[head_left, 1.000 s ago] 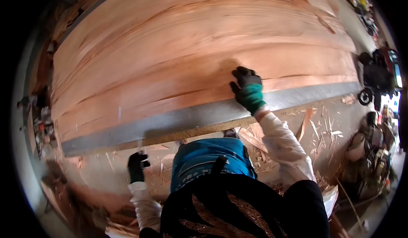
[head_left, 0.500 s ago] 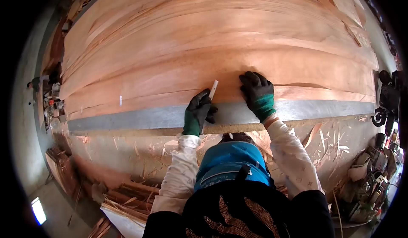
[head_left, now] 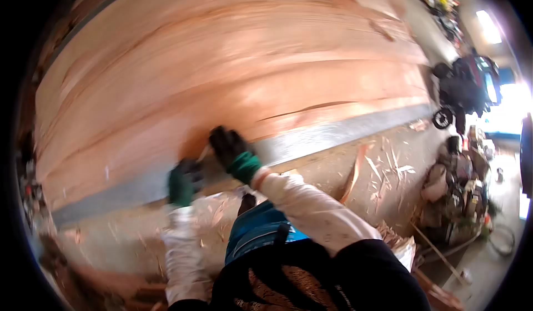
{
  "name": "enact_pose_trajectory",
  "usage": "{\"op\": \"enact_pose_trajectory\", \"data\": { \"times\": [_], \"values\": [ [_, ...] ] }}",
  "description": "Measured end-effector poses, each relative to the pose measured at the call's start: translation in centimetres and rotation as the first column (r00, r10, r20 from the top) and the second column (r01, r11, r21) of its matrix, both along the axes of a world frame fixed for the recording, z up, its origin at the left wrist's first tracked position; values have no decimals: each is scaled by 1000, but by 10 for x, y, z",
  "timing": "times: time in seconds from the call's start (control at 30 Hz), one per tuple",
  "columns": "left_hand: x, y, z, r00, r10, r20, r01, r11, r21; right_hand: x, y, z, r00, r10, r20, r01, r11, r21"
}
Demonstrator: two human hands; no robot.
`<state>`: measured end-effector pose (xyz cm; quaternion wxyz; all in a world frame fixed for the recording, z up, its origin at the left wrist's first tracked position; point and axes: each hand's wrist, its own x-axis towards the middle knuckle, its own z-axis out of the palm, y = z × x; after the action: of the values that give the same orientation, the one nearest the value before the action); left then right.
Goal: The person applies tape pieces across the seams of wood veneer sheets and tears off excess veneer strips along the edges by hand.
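Observation:
A broad stack of reddish wood veneer sheets (head_left: 233,78) lies before me, its near side along a grey metal edge strip (head_left: 311,143). My left hand (head_left: 185,182), in a black and green glove and smeared by motion, is closed over this metal strip. A thin white strip (head_left: 205,152) pokes up from its fingers, blurred. Just to the right, my right hand (head_left: 232,151), gloved alike, rests with its fingers stretched out on the top sheet near the metal edge. Its palm side is hidden.
Torn veneer scraps (head_left: 383,169) litter the floor along the near side. At the right stand a dark wheeled vehicle (head_left: 466,86) and a heap of bags and gear (head_left: 458,189). Small white marks (head_left: 107,172) show on the veneer at left.
My view has swung to the right and tilted, so the sheets slope in the picture. Both hands have shifted left along the near edge and come closer together; the right fingers have straightened.

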<state>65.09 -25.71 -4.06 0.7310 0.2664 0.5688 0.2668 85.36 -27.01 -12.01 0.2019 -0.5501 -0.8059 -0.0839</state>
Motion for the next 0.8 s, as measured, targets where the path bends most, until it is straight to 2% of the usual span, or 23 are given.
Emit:
{"op": "enact_pose_trajectory", "data": {
  "times": [0.03,0.07,0.1,0.13,0.17,0.2,0.27,0.3,0.33,0.37,0.4,0.43,0.47,0.5,0.53,0.6,0.63,0.67,0.7,0.8],
  "values": [
    [-4,12,32,884,-33,-466,80,993,82,-6,3,-10,999,-43,8,43,999,33],
    [-49,24,10,774,-69,-630,180,977,115,-16,8,-13,999,-53,8,53,998,-25],
    [-64,30,20,648,-56,-760,256,955,149,-13,13,-14,998,-56,1,55,995,-86],
    [-74,32,20,708,35,-706,244,926,290,6,16,7,1000,9,-14,-12,977,-212],
    [-75,31,34,759,48,-649,202,931,305,13,17,51,996,74,-40,-83,940,-332],
    [-57,27,48,751,43,-659,178,948,264,30,16,77,987,137,-85,-161,880,-447],
    [-36,8,48,762,16,-648,170,960,224,88,3,83,985,134,-112,-143,987,-68],
    [-34,-11,35,780,-3,-626,186,956,227,126,-6,87,981,143,-131,-126,984,126],
    [-30,-32,22,797,7,-604,198,942,272,175,-5,91,971,128,-200,-141,989,-51],
    [-9,-72,13,873,156,-462,-41,967,251,247,-8,84,967,11,-254,-31,997,-73],
    [32,-97,14,851,247,-464,-113,948,298,326,-15,73,948,-120,-296,90,989,-113],
    [64,-120,7,860,298,-414,-200,944,263,376,-24,81,961,-183,-205,159,979,-128],
    [77,-132,-6,873,303,-381,-301,951,67,414,-30,83,957,-224,-185,198,969,-151],
    [117,-149,-2,864,331,-380,-302,944,135,444,-35,80,949,-267,-167,238,956,-173],
    [153,-160,-1,883,371,-286,-311,921,234,468,-39,65,955,-218,-203,186,968,-169],
    [217,-154,7,896,253,-365,-182,959,218,485,-41,49,961,-159,-228,129,982,-140],
    [237,-151,12,913,121,-390,-32,973,228,483,-41,49,955,-154,-253,124,984,-132],
    [266,-140,9,910,153,-385,-86,979,187,481,-41,51,949,-150,-276,120,985,-122],
    [303,-132,15,946,195,-257,-117,950,289,485,-40,51,943,-148,-300,119,987,-112],
    [366,-102,7,985,87,-148,-42,959,282,483,-40,50,931,-158,-328,127,985,-115]
  ]
}}
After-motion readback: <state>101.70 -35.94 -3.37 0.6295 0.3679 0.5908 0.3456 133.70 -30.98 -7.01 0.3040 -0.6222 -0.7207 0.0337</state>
